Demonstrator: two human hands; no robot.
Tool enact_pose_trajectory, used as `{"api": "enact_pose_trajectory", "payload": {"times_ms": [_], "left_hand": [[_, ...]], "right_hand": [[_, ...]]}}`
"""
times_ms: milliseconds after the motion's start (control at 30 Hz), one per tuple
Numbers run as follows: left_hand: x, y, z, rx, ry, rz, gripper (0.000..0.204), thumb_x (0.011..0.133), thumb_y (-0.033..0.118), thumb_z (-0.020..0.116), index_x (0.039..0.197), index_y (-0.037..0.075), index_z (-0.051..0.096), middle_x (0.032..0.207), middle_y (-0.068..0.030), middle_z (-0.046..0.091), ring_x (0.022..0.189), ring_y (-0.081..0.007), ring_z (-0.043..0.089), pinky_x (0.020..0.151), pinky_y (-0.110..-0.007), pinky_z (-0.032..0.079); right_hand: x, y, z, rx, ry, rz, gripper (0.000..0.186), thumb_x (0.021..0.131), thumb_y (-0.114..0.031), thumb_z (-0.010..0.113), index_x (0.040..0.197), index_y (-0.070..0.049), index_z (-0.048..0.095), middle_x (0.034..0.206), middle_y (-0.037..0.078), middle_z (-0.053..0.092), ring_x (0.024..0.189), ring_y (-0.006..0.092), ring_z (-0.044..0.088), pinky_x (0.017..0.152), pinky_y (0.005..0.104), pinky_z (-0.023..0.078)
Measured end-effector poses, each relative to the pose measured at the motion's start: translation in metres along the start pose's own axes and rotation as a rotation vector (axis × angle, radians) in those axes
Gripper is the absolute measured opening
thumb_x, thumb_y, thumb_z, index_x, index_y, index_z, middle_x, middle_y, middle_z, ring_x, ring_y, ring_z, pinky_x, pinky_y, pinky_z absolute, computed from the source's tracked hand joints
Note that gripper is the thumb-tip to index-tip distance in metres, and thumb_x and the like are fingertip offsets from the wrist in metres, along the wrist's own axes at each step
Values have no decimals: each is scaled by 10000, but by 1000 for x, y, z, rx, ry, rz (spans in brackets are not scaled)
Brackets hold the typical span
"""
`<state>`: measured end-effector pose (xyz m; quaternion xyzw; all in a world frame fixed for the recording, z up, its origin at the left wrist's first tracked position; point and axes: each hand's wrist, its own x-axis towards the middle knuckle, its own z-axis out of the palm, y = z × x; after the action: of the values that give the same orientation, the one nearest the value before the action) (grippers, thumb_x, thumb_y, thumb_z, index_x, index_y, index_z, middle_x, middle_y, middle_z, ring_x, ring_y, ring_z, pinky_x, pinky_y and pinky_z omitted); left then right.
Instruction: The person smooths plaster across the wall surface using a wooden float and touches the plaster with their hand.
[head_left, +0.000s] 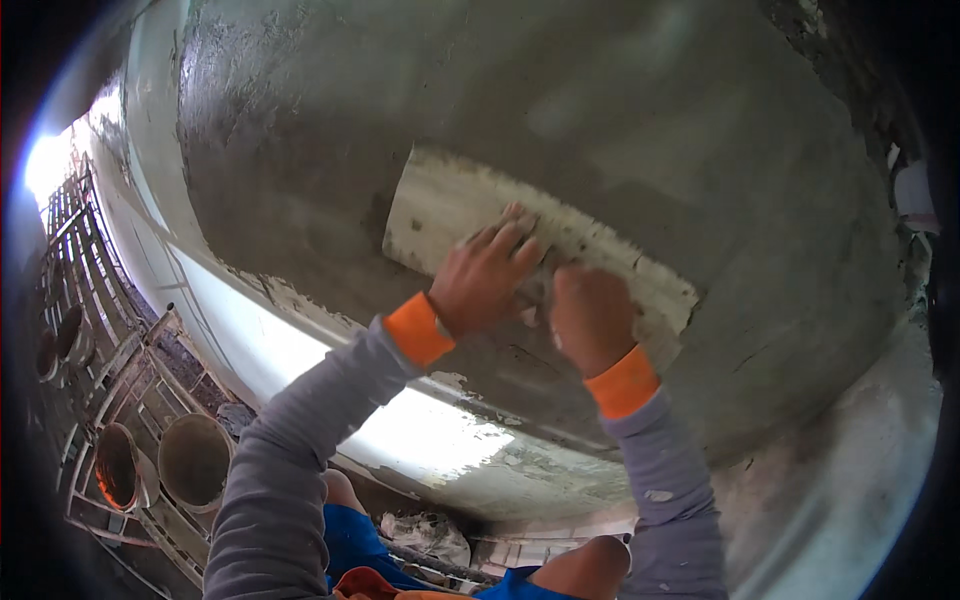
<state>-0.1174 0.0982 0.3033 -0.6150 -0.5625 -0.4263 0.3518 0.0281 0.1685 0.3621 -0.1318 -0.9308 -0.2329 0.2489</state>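
Observation:
A wide, pale rectangular plastering float (440,210), stained with mortar, lies tilted against a wall of wet grey plaster (680,130). My right hand (592,310) is closed in a fist at the middle of the float, around its handle, which is mostly hidden by the fingers. Beside it my left hand (487,272) rests on the float's back with its fingers spread, pressing rather than gripping. The two hands are close together. Both wrists have orange cuffs below grey sleeves.
At the lower left, two buckets (192,460) (122,468) stand by a scaffold of bars and slats (150,390). More buckets (72,335) sit farther back. A pale wall strip (430,440) runs below the plaster. A lumpy bag-like bundle (428,537) lies near my legs.

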Motion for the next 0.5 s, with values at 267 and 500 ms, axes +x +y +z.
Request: {"api": "enact_pose_trajectory", "payload": {"times_ms": [267,500], "left_hand": [[-145,5,73,123,-149,-15,535,622,245,742,1116,124,576,1329,-178,466,1308,-352,400,940,-391,452],[-288,31,148,74,-380,-174,432,737,264,702,1076,57,532,1363,-229,412,1303,-413,370,1050,-467,372]], "right_hand": [[-90,-43,126,39,-98,-19,122,749,-143,588,648,-104,645,619,109,632,586,255,651,552,385,508],[-189,-84,242,170,-236,38,105,747,-144,595,695,-86,665,659,140,659,626,278,672,596,416,517]]}}
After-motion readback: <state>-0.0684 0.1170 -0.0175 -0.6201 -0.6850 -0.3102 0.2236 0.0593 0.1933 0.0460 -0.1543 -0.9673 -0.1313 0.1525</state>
